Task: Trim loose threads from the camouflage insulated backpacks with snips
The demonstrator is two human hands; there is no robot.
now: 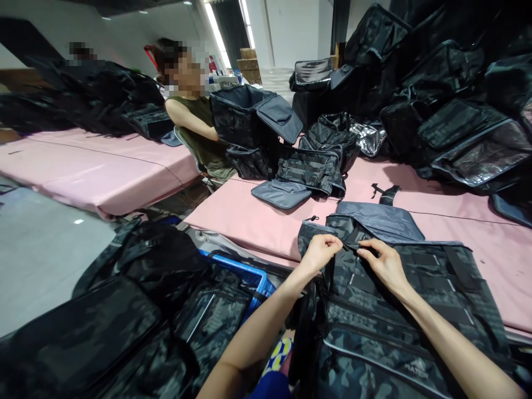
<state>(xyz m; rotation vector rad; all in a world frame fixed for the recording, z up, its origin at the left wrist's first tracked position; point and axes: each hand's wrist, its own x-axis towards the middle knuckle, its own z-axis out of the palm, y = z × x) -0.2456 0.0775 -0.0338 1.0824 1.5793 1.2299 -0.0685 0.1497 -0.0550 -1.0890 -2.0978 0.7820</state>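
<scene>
A dark camouflage bag (pixel 399 310) lies in front of me, half on the pink table (pixel 257 216), with its grey-lined flap (pixel 376 219) folded back. My left hand (pixel 322 250) is closed in a pinch on the bag's top edge. My right hand (pixel 380 265) pinches the same edge a little to the right, fingers pressed together. A small black part sits between the two pinches; it is too small to name.
More camouflage bags (pixel 307 166) lie further up the table, and a high pile of them (pixel 449 94) fills the right. A seated person (pixel 195 122) works on another bag across the gap. A blue crate (pixel 245 277) with bags stands at my lower left.
</scene>
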